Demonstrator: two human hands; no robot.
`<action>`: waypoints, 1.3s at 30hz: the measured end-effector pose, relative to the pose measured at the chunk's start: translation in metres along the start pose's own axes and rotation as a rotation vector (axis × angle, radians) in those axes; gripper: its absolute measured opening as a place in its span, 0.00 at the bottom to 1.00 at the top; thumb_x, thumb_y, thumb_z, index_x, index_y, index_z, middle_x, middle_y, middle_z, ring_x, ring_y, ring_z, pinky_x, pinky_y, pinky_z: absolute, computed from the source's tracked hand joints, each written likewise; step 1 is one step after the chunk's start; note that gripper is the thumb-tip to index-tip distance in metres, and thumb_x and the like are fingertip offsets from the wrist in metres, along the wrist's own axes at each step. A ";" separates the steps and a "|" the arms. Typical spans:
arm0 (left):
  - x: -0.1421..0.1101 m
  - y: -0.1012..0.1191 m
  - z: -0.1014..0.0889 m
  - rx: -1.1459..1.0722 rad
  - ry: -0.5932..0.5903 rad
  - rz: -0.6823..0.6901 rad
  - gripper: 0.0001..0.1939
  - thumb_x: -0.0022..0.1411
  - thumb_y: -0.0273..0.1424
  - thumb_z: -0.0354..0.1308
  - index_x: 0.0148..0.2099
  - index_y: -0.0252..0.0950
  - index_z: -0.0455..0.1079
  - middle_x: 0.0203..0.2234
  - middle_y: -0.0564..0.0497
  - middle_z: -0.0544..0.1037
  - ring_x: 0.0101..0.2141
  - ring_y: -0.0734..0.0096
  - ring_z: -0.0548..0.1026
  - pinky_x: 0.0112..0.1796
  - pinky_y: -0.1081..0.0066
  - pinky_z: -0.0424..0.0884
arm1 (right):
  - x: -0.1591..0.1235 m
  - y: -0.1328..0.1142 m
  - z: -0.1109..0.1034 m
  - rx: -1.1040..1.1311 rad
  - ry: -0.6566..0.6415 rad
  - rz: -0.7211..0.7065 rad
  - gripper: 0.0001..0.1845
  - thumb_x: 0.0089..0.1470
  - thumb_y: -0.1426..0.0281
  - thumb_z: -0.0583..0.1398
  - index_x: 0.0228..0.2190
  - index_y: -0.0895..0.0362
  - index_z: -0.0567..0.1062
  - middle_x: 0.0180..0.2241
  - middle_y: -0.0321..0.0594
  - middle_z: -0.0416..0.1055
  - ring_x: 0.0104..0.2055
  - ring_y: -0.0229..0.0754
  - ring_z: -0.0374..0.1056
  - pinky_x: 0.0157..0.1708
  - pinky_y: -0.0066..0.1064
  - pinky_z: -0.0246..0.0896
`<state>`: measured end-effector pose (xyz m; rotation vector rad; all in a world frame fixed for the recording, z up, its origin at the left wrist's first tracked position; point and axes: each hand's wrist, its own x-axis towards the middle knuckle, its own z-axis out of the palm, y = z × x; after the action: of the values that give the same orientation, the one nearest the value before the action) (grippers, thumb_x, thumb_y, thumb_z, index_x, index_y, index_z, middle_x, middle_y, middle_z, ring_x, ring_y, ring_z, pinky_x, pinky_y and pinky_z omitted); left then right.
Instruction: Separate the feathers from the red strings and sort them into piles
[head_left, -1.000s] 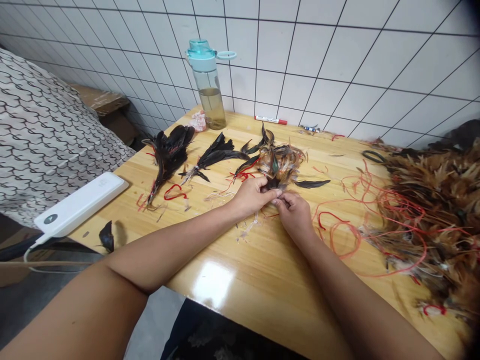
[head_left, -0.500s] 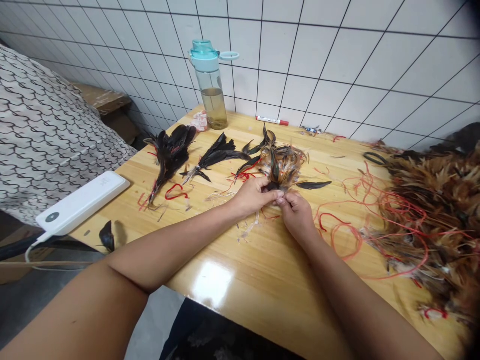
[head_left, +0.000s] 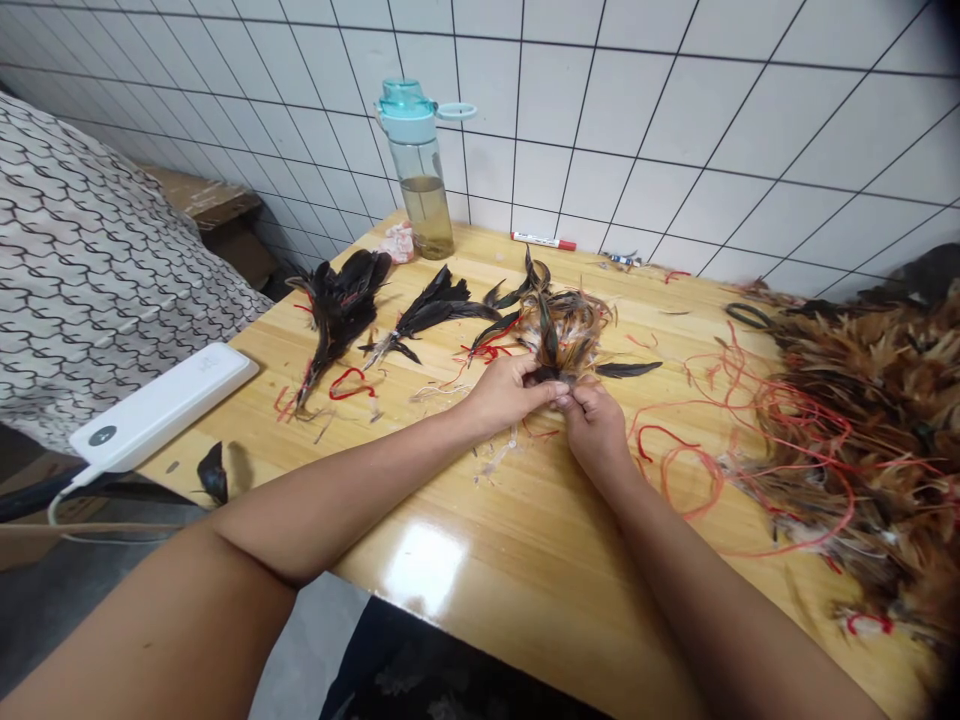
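Note:
Between my hands is a small bunch of dark and brown feathers (head_left: 551, 345), its tips pointing away from me. My left hand (head_left: 512, 388) pinches the near end of it from the left, thumb across the quills. Close against that thumb, my right hand (head_left: 598, 420) has its fingers closed at the same near end; the quill ends are hidden by the fingers. Just behind lies a pile of brown feathers (head_left: 589, 315) on the table. A single dark feather (head_left: 628, 370) rests to the right of my hands.
Black feather bundles (head_left: 345, 300) lie at the left. A water bottle (head_left: 425, 190) and a red marker (head_left: 543, 241) stand and lie near the tiled wall. Tangled red string (head_left: 705, 480) spreads toward a large brown feather heap (head_left: 877, 430). A white power bank (head_left: 169, 405) sits on the left edge.
Both hands stay in nearly the same place on the feather bunch. My right hand's fingers have shifted slightly at its near end.

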<state>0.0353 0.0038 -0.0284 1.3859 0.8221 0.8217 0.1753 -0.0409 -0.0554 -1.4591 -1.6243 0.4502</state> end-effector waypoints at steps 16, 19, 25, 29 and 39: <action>0.002 0.003 -0.007 -0.273 -0.184 -0.050 0.20 0.41 0.36 0.73 0.33 0.29 0.72 0.24 0.52 0.75 0.25 0.75 0.73 0.34 0.69 0.71 | 0.005 -0.002 -0.007 0.184 -0.183 -0.032 0.15 0.55 0.63 0.52 0.19 0.54 0.65 0.24 0.37 0.64 0.30 0.41 0.62 0.34 0.33 0.61; 0.001 0.008 -0.009 -0.302 -0.151 -0.022 0.20 0.41 0.37 0.72 0.33 0.30 0.70 0.24 0.53 0.74 0.25 0.76 0.73 0.32 0.71 0.70 | 0.005 -0.004 -0.007 0.159 -0.219 -0.075 0.16 0.56 0.63 0.51 0.19 0.54 0.64 0.24 0.37 0.62 0.29 0.41 0.61 0.33 0.32 0.59; 0.015 0.020 -0.036 -0.381 0.214 0.073 0.17 0.47 0.37 0.69 0.32 0.35 0.65 0.24 0.55 0.70 0.24 0.81 0.68 0.27 0.76 0.66 | 0.006 0.000 -0.006 0.389 -0.105 0.141 0.16 0.55 0.59 0.54 0.21 0.54 0.63 0.24 0.33 0.59 0.26 0.37 0.56 0.29 0.30 0.55; 0.030 0.013 -0.060 -0.262 0.469 0.173 0.10 0.53 0.32 0.63 0.30 0.35 0.64 0.21 0.58 0.65 0.21 0.83 0.62 0.25 0.78 0.60 | 0.011 0.005 -0.011 0.791 0.051 0.408 0.15 0.51 0.60 0.59 0.24 0.53 0.60 0.24 0.30 0.57 0.20 0.32 0.47 0.20 0.25 0.46; 0.021 0.006 -0.059 0.785 0.012 0.465 0.15 0.55 0.23 0.52 0.42 0.36 0.75 0.32 0.50 0.71 0.32 0.74 0.68 0.36 0.73 0.65 | 0.015 0.000 -0.018 1.117 0.114 0.495 0.14 0.45 0.70 0.65 0.21 0.57 0.63 0.23 0.29 0.56 0.20 0.26 0.49 0.19 0.20 0.47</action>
<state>-0.0056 0.0512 -0.0242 2.3291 0.8861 0.8942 0.1906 -0.0318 -0.0405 -0.9299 -0.6330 1.2710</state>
